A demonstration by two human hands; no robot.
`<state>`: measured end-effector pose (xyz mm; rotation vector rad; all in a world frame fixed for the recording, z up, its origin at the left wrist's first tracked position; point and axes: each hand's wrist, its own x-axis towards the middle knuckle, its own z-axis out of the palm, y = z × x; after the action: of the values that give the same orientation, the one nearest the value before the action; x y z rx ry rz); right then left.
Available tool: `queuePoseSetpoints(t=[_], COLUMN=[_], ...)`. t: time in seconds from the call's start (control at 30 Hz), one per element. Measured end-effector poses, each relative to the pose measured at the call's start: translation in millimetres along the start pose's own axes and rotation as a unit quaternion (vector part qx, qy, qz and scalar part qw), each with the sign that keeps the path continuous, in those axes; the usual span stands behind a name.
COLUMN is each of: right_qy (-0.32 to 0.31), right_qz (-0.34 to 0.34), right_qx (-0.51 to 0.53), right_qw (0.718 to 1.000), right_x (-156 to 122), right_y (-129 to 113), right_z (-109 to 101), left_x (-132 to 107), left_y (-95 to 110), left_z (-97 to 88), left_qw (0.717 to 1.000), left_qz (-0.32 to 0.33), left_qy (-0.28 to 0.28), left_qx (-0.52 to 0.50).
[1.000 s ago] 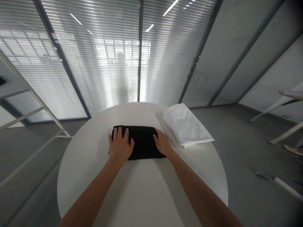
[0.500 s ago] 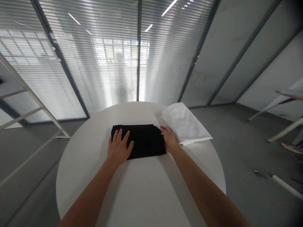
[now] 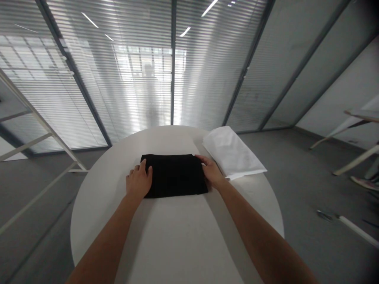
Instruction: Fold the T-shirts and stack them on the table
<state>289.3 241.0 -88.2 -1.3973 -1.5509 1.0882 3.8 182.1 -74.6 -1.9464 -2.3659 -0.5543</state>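
Okay, from my remote seat I'm looking down into a room walled by [image 3: 89,79] glass partitions with slatted blinds, over a grey floor [image 3: 296,165]. A white metal frame [image 3: 38,122] leans in at the left, and pale table legs [image 3: 355,161] and a sneaker [image 3: 364,183] show at the right edge. A white bar [image 3: 358,232] lies on the floor at the right.

Centered below me is a round white tabletop [image 3: 177,240]. On it lie two folded items, well inside the rim: a flat black folded cloth [image 3: 176,175] in the middle and a white folded cloth [image 3: 232,152] up and to its right, set at an angle.

The wearer's hands are apart, one at each end of the black cloth. The left hand [image 3: 139,181] sits at its near left corner, with fingers [image 3: 144,166] over the cloth. The right hand [image 3: 211,171] is at its right edge, just beside the white cloth. I can't tell whether either hand is gripping.
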Motion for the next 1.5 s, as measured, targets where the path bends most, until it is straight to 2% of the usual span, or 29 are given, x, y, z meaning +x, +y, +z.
queuePoseSetpoints(t=[0.1, 0.3, 0.47, 0.57, 0.63, 0.73, 0.8, 0.93, 1.03, 1.1, 1.2, 1.33, 1.5], right_qy=[0.055, 0.176, 0.223, 0.224, 0.196, 0.124, 0.087, 0.068, -0.025, -0.109, -0.195, -0.254, -0.316], right_qz=[-0.062, -0.104, -0.129, -0.116, -0.078, 0.023, 0.081, 0.110, 0.152, 0.155, 0.107, 0.093, 0.109], right_qx=[-0.009, 0.050, 0.185, 0.226, 0.252, 0.277, 0.268, 0.162, 0.091, 0.085, 0.098, 0.106, 0.071], right_qw=[0.997, 0.978, 0.948, 0.941, 0.944, 0.953, 0.956, 0.978, 0.984, 0.978, 0.970, 0.957, 0.940], right_x=[4.2, 5.2, 1.4, -1.3, -3.0, -4.8, -6.4, -15.9, -27.8, -34.1, -37.4, -36.2, -38.5], right_y=[5.3, 0.8, -9.8, -15.0, -17.1, -19.4, -22.3, -35.4, -46.5, -49.7, -46.9, -39.1, -37.4], right_z=[1.1, 3.4, 8.5, 14.3, 18.6, 21.3, 17.7, -0.1, -11.0, -13.8, -15.9, -26.5, -43.4], left_x=[3.4, 8.7, 9.3, 13.1, 17.1, 21.8, 22.4, 19.7, 18.0, 17.6, 17.4, 17.3, 16.9], left_y=[-4.2, -9.9, -13.4, -20.2, -26.2, -33.0, -34.0, -29.9, -27.3, -27.0, -27.6, -27.5, -27.5], left_z=[4.4, 9.7, -0.4, -4.4, -3.5, 0.5, 2.1, 0.9, -0.8, -1.1, -1.3, -2.9, -5.3], left_qw=[0.999, 0.989, 0.983, 0.983, 0.986, 0.991, 0.992, 0.992, 0.991, 0.990, 0.987, 0.990, 0.995], left_qz=[0.023, 0.051, 0.026, 0.016, 0.016, 0.012, 0.009, -0.001, -0.018, -0.030, -0.041, -0.037, -0.037], left_qy=[0.018, 0.079, 0.112, 0.112, 0.083, 0.032, 0.024, 0.039, 0.046, 0.052, 0.064, 0.057, -0.007], left_qx=[-0.035, -0.117, -0.145, -0.146, -0.141, -0.128, -0.120, -0.119, -0.125, -0.130, -0.138, -0.127, -0.089])
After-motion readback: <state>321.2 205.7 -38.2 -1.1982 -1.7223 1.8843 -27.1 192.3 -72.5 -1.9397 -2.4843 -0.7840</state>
